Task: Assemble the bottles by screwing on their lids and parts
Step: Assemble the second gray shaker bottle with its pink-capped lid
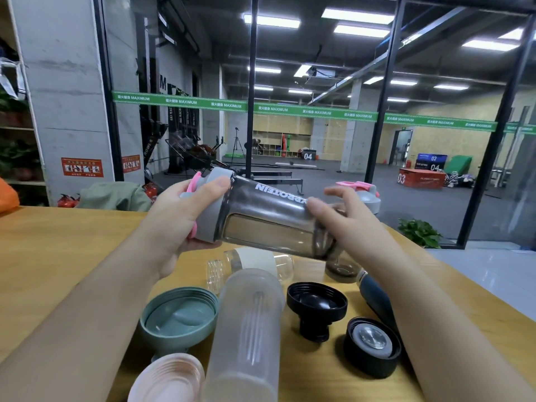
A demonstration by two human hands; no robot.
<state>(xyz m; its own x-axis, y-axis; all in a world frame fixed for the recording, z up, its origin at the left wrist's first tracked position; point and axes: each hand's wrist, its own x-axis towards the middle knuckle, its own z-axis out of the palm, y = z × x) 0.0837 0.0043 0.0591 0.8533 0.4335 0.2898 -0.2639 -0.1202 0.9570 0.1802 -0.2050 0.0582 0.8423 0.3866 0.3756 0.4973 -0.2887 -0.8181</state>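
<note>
I hold a smoky transparent shaker bottle [269, 219] sideways above the wooden table [72, 242]. My left hand [185, 219] grips its grey lid with the pink loop [214, 204]. My right hand [342, 219] grips the bottle's base end. On the table below lie a clear bottle with a cream band [255, 262], a frosted bottle [249, 329], a green lid [179, 317], a black funnel lid [317, 309], a black cap with a metal inset [372, 345], a dark blue bottle [377, 297] and a pink lid [171, 378].
A second grey lid with pink trim [368, 195] stands on another shaker behind my right hand. A small smoky cup [342, 268] sits under the held bottle. The table's right edge runs diagonally; a potted plant [420, 232] and a glass wall lie beyond.
</note>
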